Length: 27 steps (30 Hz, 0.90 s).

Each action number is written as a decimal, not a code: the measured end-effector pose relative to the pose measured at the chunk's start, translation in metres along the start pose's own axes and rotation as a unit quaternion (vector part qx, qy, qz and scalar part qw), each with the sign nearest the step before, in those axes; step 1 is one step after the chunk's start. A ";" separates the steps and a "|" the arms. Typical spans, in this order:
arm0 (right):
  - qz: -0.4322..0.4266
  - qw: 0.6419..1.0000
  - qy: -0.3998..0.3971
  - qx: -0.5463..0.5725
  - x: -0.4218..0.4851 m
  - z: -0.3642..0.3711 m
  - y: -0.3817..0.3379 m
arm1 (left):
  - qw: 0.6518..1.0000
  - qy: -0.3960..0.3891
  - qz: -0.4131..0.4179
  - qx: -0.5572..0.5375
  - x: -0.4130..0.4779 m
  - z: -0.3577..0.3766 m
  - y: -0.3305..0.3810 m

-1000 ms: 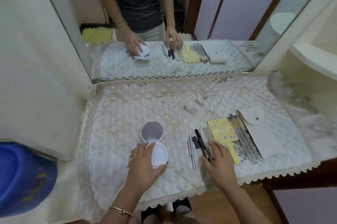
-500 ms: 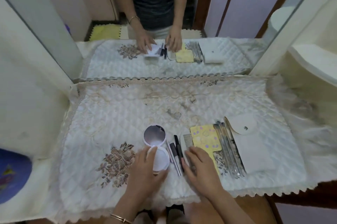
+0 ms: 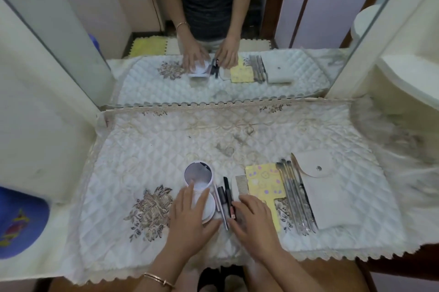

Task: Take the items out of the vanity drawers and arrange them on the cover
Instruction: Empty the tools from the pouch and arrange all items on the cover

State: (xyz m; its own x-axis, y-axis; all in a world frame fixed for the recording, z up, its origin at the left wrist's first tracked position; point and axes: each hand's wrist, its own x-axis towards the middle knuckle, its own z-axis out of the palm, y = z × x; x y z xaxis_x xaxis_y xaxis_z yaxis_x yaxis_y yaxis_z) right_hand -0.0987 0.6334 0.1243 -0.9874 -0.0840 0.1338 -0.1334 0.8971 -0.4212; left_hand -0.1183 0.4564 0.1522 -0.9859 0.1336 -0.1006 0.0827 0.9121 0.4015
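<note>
An opened white round compact mirror point(image 3: 198, 175) lies on the quilted white cover point(image 3: 166, 149). My left hand point(image 3: 190, 218) lies over its lower half, fingers around it. To its right lie slim makeup pencils point(image 3: 225, 196), a small comb point(image 3: 240, 184), a yellow hand mirror point(image 3: 263, 180), several metal tools point(image 3: 294, 196) and a white snap pouch point(image 3: 325, 187). My right hand point(image 3: 255, 222) rests flat on the lower ends of the pencils and the comb, fingers spread.
A wall mirror point(image 3: 213, 30) stands behind the cover and reflects the hands and items. A blue object point(image 3: 19, 218) sits at the left edge. A white shelf unit point(image 3: 408, 78) rises at the right. The cover's lace hem point(image 3: 308, 256) hangs over the front edge.
The view has shifted, so the items sit more central. The compact now lies close beside the pencils, and both hands have drawn nearer together.
</note>
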 end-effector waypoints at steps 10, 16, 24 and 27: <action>0.007 0.999 -0.031 0.006 -0.001 -0.006 -0.006 | 0.993 -0.111 -0.013 0.048 0.006 0.008 0.012; 0.028 0.998 -0.049 0.034 0.000 -0.007 -0.010 | 0.989 -0.141 -0.001 0.044 0.010 0.000 0.007; 0.042 0.997 -0.068 0.016 -0.004 -0.019 -0.001 | 0.989 -0.141 0.010 0.039 0.007 0.001 0.006; 0.037 0.996 -0.080 -0.007 -0.005 -0.022 -0.005 | 0.990 -0.136 0.005 0.035 0.006 0.002 0.008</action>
State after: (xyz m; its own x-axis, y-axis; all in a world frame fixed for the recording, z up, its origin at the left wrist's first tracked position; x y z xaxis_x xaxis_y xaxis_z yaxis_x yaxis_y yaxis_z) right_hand -0.0912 0.6391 0.1455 -0.9955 -0.0844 -0.0434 -0.0591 0.9091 -0.4124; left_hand -0.1228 0.4654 0.1527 -0.9103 0.2339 -0.3414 0.1121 0.9335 0.3405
